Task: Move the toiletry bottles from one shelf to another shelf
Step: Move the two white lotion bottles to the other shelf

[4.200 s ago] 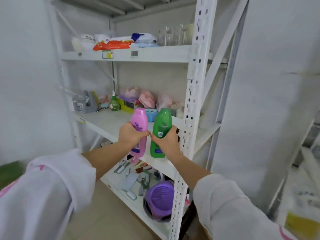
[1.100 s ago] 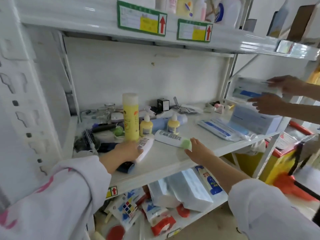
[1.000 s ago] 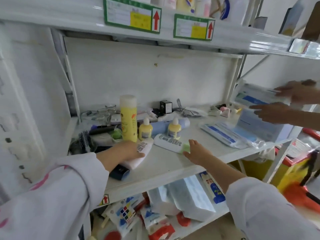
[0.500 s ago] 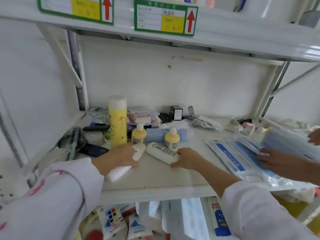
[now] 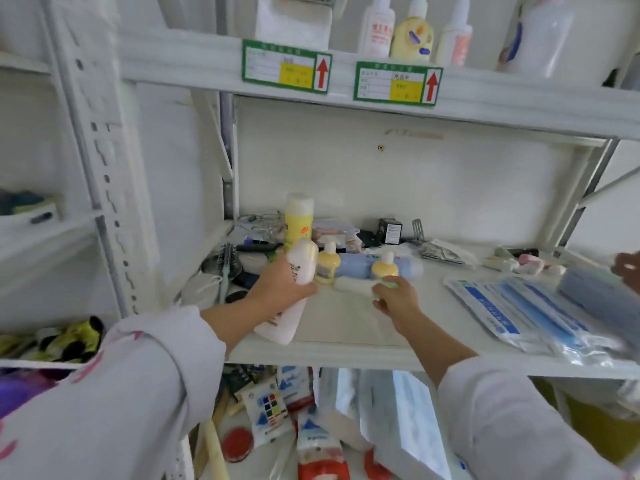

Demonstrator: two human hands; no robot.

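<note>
My left hand (image 5: 282, 287) grips a tall white bottle (image 5: 297, 271) and holds it tilted, its base raised off the middle shelf (image 5: 346, 344). My right hand (image 5: 394, 299) closes on the green-capped end of a white tube (image 5: 353, 284) that lies on its side on the shelf. Behind them stand two small yellow bottles (image 5: 327, 263) (image 5: 384, 266), a tall yellow bottle (image 5: 298, 216) and a light blue bottle (image 5: 360, 266) lying flat. More bottles (image 5: 412, 32) stand on the shelf above.
Blue-and-clear plastic packs (image 5: 530, 310) cover the shelf's right side, where another person's hand (image 5: 628, 266) shows at the frame edge. A hairbrush (image 5: 227, 261), a black box (image 5: 390, 230) and small clutter sit at the back. Packets crowd the lower shelf (image 5: 311, 427).
My left hand has lifted the white bottle from lying flat to tilted up. My right hand has closed over the tube's green end. The view has shifted down and to the left.
</note>
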